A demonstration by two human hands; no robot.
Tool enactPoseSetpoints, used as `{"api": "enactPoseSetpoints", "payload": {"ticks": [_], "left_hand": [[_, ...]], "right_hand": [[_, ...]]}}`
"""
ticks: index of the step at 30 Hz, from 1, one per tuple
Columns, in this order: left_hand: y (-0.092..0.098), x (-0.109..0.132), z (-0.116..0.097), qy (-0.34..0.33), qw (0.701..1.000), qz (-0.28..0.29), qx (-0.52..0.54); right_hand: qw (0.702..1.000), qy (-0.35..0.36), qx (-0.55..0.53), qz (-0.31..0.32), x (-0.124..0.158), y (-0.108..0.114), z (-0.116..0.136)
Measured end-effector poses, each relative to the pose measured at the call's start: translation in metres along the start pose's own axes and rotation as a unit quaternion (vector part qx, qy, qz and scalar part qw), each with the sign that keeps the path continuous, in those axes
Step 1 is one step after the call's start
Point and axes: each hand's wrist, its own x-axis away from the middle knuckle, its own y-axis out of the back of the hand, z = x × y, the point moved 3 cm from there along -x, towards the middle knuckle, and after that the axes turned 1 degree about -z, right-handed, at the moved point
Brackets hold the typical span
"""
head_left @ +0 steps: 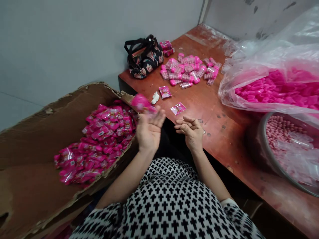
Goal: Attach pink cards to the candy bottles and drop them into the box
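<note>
A blurred pink packet (141, 103) is just above the thumb and fingers of my left hand (151, 131), whose palm is turned up and fingers stretched; no grip on it shows. My right hand (191, 132) is by the table edge with its fingers apart and loosely bent, nothing visible in them. Beyond the hands, a flat printed packet (178, 108) and another pink one (165, 92) lie on the reddish table (214, 122), next to a small white lump (155, 97). At left, a torn cardboard box (32, 142) holds a heap of pink wrapped packets (107, 132).
Clear tubes with pink caps (186, 71) are piled farther back, near a floral handbag (146, 61). At right, a plastic bag (229, 88) of pink caps rests beside a grey tub (263, 142) of pink beads and clear pieces.
</note>
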Motion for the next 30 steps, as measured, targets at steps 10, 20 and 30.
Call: {"api": "enactPoseSetpoints", "payload": {"ticks": [10, 20, 30], "left_hand": [[0.006, -0.117, 0.019, -0.24, 0.805, 0.009, -0.543], [0.016, -0.155, 0.042, -0.241, 0.776, 0.001, -0.583], [-0.009, -0.1, 0.085, -0.243, 0.747, 0.264, -0.559]], "right_hand": [[0.998, -0.024, 0.061, 0.005, -0.007, 0.009, -0.008], [0.994, -0.016, 0.109, -0.025, -0.011, 0.033, 0.001], [0.993, -0.004, 0.119, -0.014, -0.026, 0.037, 0.013]]}}
